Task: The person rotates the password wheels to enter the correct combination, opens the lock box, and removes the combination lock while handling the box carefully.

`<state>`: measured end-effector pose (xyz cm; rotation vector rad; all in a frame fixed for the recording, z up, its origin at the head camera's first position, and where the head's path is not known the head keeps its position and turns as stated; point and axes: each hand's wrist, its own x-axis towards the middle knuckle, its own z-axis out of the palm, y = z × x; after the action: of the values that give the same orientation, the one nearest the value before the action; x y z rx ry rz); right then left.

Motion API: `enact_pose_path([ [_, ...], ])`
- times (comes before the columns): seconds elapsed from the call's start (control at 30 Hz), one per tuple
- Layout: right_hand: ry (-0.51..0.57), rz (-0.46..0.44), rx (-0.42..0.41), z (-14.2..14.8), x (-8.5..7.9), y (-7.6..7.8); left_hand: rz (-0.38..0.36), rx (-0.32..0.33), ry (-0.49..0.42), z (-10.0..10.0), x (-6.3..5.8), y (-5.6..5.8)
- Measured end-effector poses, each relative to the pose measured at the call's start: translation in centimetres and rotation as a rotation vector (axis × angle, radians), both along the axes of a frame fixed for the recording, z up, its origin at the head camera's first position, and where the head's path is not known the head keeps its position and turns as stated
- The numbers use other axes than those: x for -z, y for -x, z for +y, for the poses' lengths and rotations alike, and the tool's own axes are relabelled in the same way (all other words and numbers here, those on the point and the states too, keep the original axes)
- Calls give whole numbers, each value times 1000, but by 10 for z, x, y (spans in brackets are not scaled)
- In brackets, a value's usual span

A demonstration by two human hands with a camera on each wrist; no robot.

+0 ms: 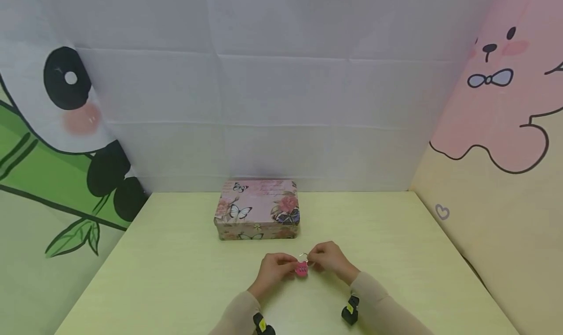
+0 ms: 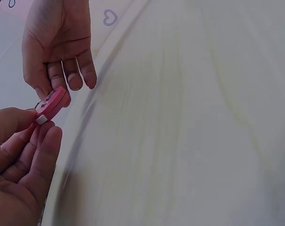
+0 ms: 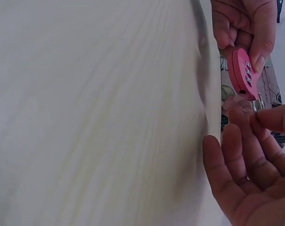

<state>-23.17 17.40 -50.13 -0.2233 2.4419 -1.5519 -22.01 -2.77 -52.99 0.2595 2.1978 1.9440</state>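
Over the table in the head view, a small pink combination padlock (image 1: 301, 270) is held between both hands. My left hand (image 1: 273, 272) pinches the body between thumb and fingers. On the other side my right hand (image 1: 331, 261) pinches the metal shackle (image 3: 258, 104) between thumb and index finger, its other fingers spread loosely. The shackle's curved end stands up above the body in the head view. Number dials (image 3: 248, 74) run along the padlock's face in the right wrist view, and a white button (image 2: 41, 119) shows on its side in the left wrist view.
A closed box (image 1: 257, 210) with flowers and butterflies stands at the back of the pale yellow table (image 1: 167, 266), beyond the hands. A white sheet (image 1: 281, 91) hangs behind it. Cartoon-printed walls flank the table. Black wrist devices (image 1: 350, 310) sit at both sleeves.
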Motion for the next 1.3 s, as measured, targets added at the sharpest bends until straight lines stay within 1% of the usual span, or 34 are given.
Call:
enact_pose_path([
  [0.4, -40, -39, -65, 19, -1, -6, -23, 48, 30, 15, -2, -10],
  [0.73, -98, -2, -112, 33, -7, -14, -73, 75, -20, 27, -2, -17],
  [0.87, -103, -1, -118, 36, -9, -16, -90, 83, -32, 31, -2, -18],
  [1.03, -115, -16, -126, 41, -10, -19, -108, 97, -37, 35, 1, -21],
  [1.13, -123, -27, -128, 44, -10, -20, -109, 102, -34, 38, 3, -22],
  [1.3, -129, -30, -140, 48, -12, -23, -98, 103, -18, 43, 3, -25],
])
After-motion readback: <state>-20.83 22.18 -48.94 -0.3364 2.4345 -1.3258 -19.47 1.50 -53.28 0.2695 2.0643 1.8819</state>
